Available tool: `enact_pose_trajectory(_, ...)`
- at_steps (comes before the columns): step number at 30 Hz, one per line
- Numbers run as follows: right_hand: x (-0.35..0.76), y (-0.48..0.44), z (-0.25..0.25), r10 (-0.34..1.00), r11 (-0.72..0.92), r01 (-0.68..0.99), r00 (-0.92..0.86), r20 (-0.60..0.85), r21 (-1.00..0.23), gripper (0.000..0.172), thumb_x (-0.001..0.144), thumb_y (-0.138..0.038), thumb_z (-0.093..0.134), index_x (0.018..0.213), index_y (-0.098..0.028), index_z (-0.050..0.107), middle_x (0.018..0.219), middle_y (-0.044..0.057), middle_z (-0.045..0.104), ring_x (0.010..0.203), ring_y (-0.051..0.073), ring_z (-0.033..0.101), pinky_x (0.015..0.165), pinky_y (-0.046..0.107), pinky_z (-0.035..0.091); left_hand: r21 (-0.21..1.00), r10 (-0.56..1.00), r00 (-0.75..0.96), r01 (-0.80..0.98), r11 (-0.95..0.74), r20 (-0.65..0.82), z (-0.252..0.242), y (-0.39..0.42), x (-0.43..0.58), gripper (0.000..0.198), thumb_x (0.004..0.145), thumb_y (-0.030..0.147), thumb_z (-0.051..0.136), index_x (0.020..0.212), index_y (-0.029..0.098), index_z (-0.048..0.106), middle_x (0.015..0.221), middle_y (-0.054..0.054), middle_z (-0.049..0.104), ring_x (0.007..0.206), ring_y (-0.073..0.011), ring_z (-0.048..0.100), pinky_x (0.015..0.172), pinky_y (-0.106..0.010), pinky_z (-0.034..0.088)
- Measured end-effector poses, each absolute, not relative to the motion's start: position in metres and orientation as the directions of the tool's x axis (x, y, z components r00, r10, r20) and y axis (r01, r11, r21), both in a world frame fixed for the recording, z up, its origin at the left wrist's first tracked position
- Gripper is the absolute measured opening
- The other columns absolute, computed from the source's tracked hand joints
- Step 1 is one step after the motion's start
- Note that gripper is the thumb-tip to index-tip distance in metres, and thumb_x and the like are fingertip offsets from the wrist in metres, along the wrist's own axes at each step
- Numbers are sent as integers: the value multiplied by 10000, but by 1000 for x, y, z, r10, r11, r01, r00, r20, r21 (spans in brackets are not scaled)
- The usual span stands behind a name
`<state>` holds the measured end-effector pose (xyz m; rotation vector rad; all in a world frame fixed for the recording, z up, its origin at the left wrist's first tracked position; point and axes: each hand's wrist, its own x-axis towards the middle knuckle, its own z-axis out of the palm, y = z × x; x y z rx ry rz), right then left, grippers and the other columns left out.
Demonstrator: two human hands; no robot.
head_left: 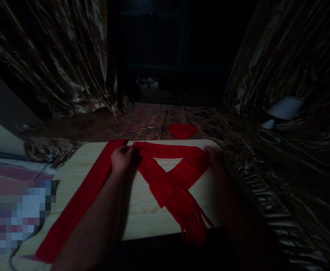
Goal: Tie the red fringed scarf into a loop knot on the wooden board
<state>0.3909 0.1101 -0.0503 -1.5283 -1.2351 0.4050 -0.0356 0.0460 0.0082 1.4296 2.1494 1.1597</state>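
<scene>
A red fringed scarf (170, 188) lies on a light wooden table (142, 222), folded into a triangle of bands that cross near the middle. Its fringe hangs toward the near edge. My left hand (121, 158) pinches the scarf at the triangle's upper left corner. At the upper right corner, my right hand (213, 152) has its thumb and fingers closed on the cloth. A long red strip (83, 195) runs down the table's left side, beside my left forearm; whether it joins the scarf is hidden. More red cloth (182, 130) shows past the far edge.
A small white lamp (285, 108) with a loose cord (303, 145) is on the patterned floor covering (145, 122) to the right. Patterned curtains (77, 56) hang on both sides. Left of the table is a blurred, pixelated patch (26, 214). The room is dim.
</scene>
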Motion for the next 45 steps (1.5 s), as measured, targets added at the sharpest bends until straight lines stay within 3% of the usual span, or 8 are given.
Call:
enact_pose_trajectory(5,387,106,-47,858,71,381,447,251,-922,296,670,-403,603,808,-183,743,881,81,762,882,256,677,860,376,523,551,913,-296,828,99,281,0,52,-35,369,819,470,647,1034,188,747,1099,-139,711,1073,-280,639,945,-341,501)
enact_pose_trajectory(12,382,98,-39,870,59,415,424,251,-908,303,667,-419,604,811,-193,745,874,72,755,878,264,670,835,376,514,473,899,-325,866,160,292,-2,57,-35,293,873,364,550,1041,203,728,1116,-150,652,1100,-303,597,988,-390,479)
enact_pose_trajectory(21,377,93,-32,881,38,426,413,231,-904,315,672,-429,609,820,-189,749,880,81,756,895,267,664,859,380,495,695,836,-478,697,175,269,-5,61,-39,378,901,246,484,1232,131,626,1128,-152,695,1074,-269,635,934,-362,489)
enact_pose_trajectory(27,375,95,-31,876,43,407,423,230,-912,290,631,-425,618,761,-197,741,814,65,747,867,277,662,823,385,503,595,789,-356,804,-16,501,-13,63,-34,242,835,252,606,1028,181,733,1232,-143,614,1209,-296,542,1078,-426,424)
enact_pose_trajectory(30,375,94,-31,875,45,401,426,229,-915,290,637,-429,627,768,-197,743,815,64,748,868,277,662,817,385,503,532,828,-233,842,-90,510,-19,66,-31,242,798,297,666,1011,215,748,1334,-139,567,1292,-333,476,1109,-478,387)
enact_pose_trajectory(35,373,91,-27,879,13,424,427,213,-905,319,652,-436,615,802,-189,750,839,68,750,857,273,663,809,384,496,511,836,-232,857,-66,497,-24,69,-31,163,801,266,626,917,201,721,1297,-146,594,1314,-334,461,1107,-475,382)
enact_pose_trajectory(39,372,91,-26,882,22,436,415,223,-900,324,645,-435,607,793,-183,748,850,72,751,865,270,663,821,383,491,573,811,-305,818,-45,499,-22,72,-34,139,795,214,582,893,178,674,1126,-142,653,1157,-293,571,1039,-415,441)
enact_pose_trajectory(45,372,92,-27,883,22,429,416,219,-903,323,651,-443,608,793,-187,745,840,69,749,858,267,664,810,374,493,800,722,-594,592,94,355,-23,77,-46,105,836,244,534,860,188,620,853,-71,676,814,-215,644,826,-337,516)
